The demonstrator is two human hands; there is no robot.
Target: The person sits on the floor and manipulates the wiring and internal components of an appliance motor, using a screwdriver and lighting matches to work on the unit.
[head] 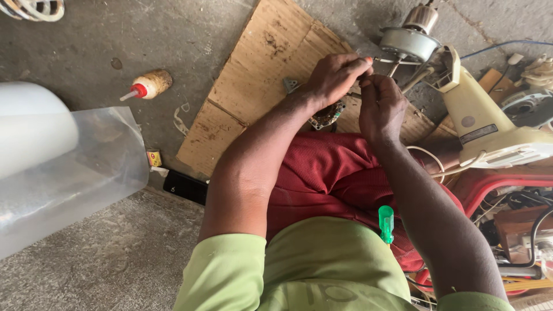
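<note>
Your landmark is the cardboard (pixel 262 86), a flattened brown sheet lying on the grey concrete floor (pixel 86 253). Well to its left a big roll of clear plastic film (pixel 52 167) spreads over the floor. To its right stands a cream fan body (pixel 489 126), with a tangle of wires and red tubing (pixel 501 187) just below that. Your lap, in red shorts (pixel 340 173), covers the near edge of the cardboard, and your green shirt (pixel 322 270) fills the bottom of the view. At the cardboard's far right corner sits a round grey motor (pixel 412 37) with a metal cap. Your 2 hands meet over the cardboard's right part, just short of that motor. Your left hand (pixel 334 78) is curled tight, thumb and forefinger pinched on a thin wire (pixel 380 59) that runs toward the motor. Your right hand (pixel 380 106) is closed too, knuckles up, fingertips pressed together right against the left hand's; what they pinch is hidden, so you cannot tell. Under your left wrist a small wound part (pixel 327 114) with copper showing peeks out, resting at the cardboard's near edge. Left of the cardboard, a little apart, lies a glue bottle (pixel 148 85) with a red nozzle, on its side. Below the cardboard's left corner a black phone (pixel 185 187) lies flat, with a small yellow box (pixel 154 158) just beside it. A green screwdriver handle (pixel 386 223) stands on your lap, near your right forearm.
</note>
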